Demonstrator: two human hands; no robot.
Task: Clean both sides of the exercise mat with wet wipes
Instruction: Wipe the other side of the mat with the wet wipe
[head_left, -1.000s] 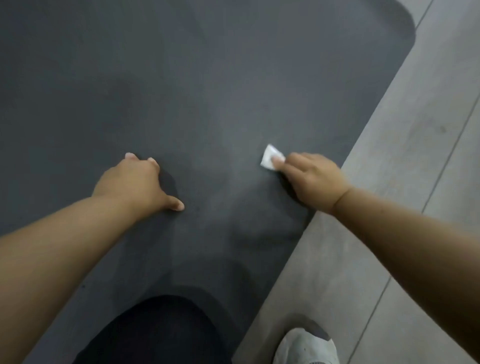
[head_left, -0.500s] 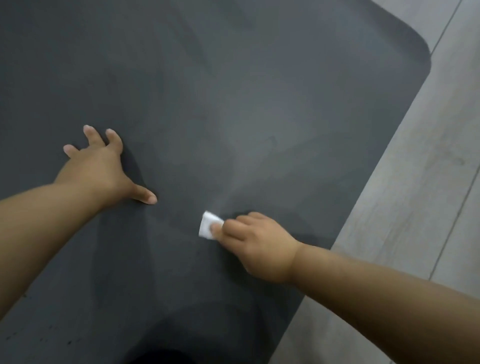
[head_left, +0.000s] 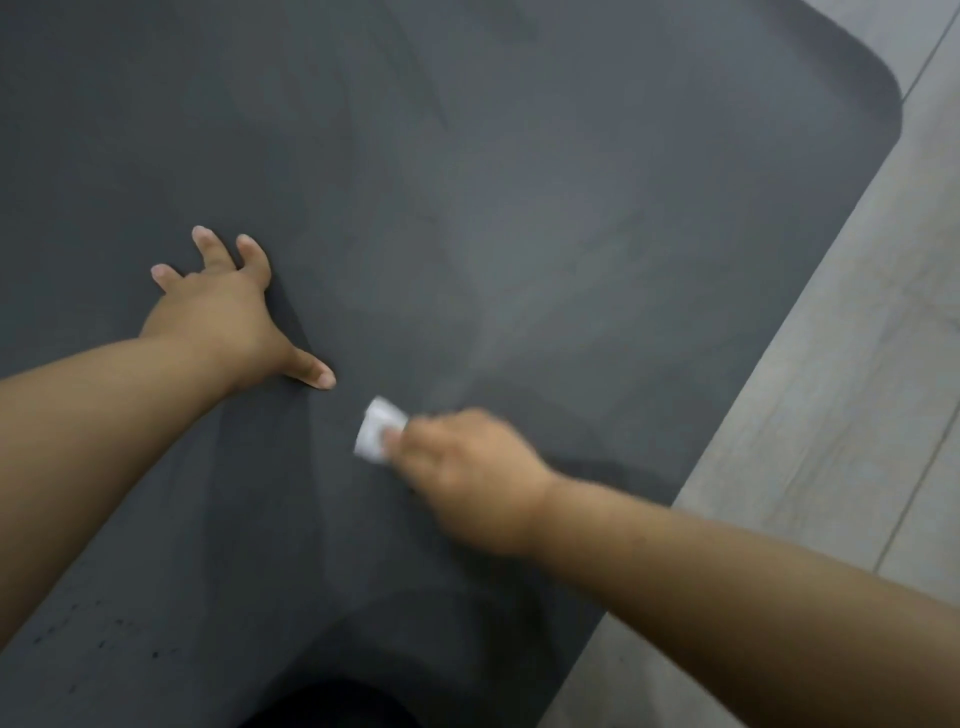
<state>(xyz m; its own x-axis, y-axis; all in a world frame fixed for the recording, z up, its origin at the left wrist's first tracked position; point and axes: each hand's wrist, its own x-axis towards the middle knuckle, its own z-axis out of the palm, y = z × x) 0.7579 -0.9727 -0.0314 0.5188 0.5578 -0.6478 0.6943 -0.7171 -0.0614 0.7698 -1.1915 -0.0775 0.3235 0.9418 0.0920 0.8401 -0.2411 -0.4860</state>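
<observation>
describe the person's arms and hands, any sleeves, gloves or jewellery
The left forearm and right forearm are bare to the frame edge, no sleeves showing. The left hand and right hand wear no gloves; no rings, watch or bracelet visible. The right hand is motion-blurred, so detail is unclear.

Grey plank floor (head_left: 841, 395) is seen right of the grip, seams running diagonally. Dark fabric (head_left: 332, 709) is cut off below the grip.
</observation>
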